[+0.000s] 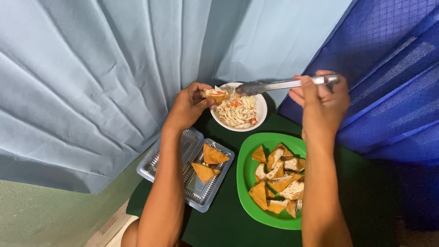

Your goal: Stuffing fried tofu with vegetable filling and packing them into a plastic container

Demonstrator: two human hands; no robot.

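My left hand (190, 105) holds a stuffed fried triangle piece (216, 94) over the edge of a white bowl (262, 111) of shredded vegetable filling (238, 111). My right hand (322, 98) grips metal tongs (279, 84), whose tips hover shut above the bowl, close to the held piece. In front of the bowl, a green plate (244, 167) carries several fried triangle pieces (279, 178), some slit open. A clear plastic clamshell box (196, 187) by my left forearm contains two filled triangle pieces (209, 162).
Everything rests on a small table with a dark green cloth (366, 192). Pale blue curtain (91, 82) hangs behind and to the left; a dark blue patterned cloth (393, 77) hangs at the right. A pale green wall and strip of floor show at lower left.
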